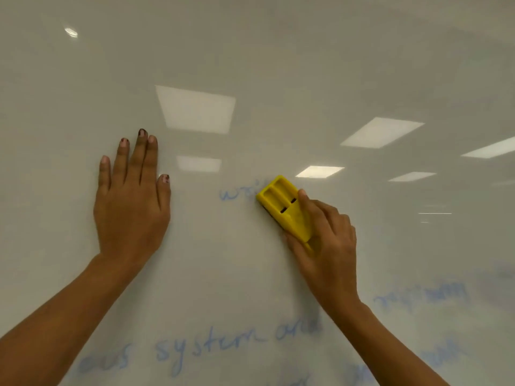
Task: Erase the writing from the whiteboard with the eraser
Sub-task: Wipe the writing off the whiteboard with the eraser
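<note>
Below the yellow eraser (pixel 280 203), faint blue writing (pixel 211 346) (it read "system and") crossed the whiteboard (pixel 278 51). The right hand (pixel 326 240) gripped the eraser, fingers curled round its lower end, its upper end covering a blue word's tail. Well left of the eraser, the left hand (pixel 131 201) lay flat on the board, fingers straight and close together.

whiteboard (pixel 278 65) bears blue writing (pixel 209 346), yellow eraser (pixel 280 201).
</note>
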